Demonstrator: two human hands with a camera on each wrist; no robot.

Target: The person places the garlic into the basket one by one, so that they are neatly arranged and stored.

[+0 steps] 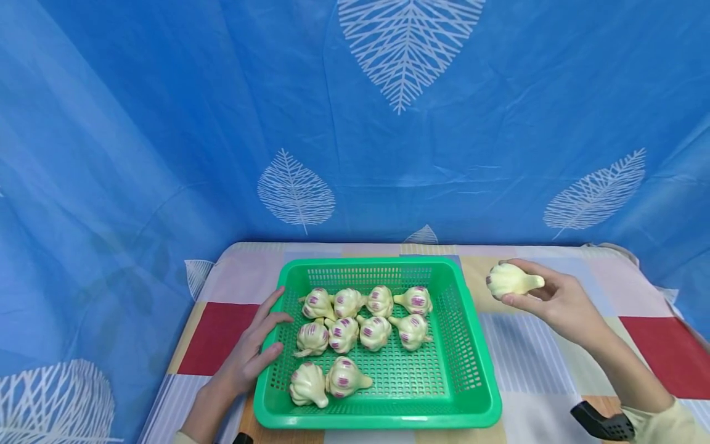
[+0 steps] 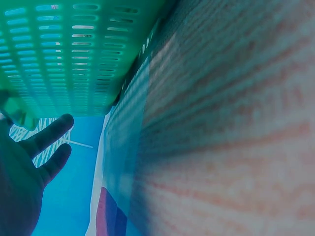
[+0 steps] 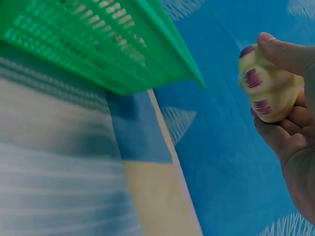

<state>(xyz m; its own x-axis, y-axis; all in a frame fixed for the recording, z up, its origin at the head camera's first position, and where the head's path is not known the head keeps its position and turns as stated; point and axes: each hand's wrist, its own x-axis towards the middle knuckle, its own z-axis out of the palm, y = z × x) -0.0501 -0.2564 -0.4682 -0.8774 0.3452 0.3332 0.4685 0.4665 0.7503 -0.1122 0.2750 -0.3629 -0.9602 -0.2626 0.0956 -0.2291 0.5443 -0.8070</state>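
My right hand (image 1: 563, 302) holds a garlic bulb (image 1: 509, 280) up to the right of the green basket (image 1: 377, 420), pinched between thumb and fingers. Purple streaks mark that garlic bulb (image 3: 266, 88) in the right wrist view, and its stem end lies toward the palm. Along the basket's left rim rests my left hand (image 1: 249, 351), its fingers spread and fairly straight. Several more garlic bulbs (image 1: 375, 333) lie inside the basket: two rows toward the back, and two bulbs side by side at the front left. In the left wrist view, two extended fingers (image 2: 51, 132) show below the perforated basket wall (image 2: 64, 59).
A patchwork cloth (image 1: 532, 351) in checks and stripes covers the table beneath the basket. Blue curtain (image 1: 410, 160) with white leaf prints hangs behind the table and at its sides. The basket's right front part shows bare mesh floor (image 1: 410, 382).
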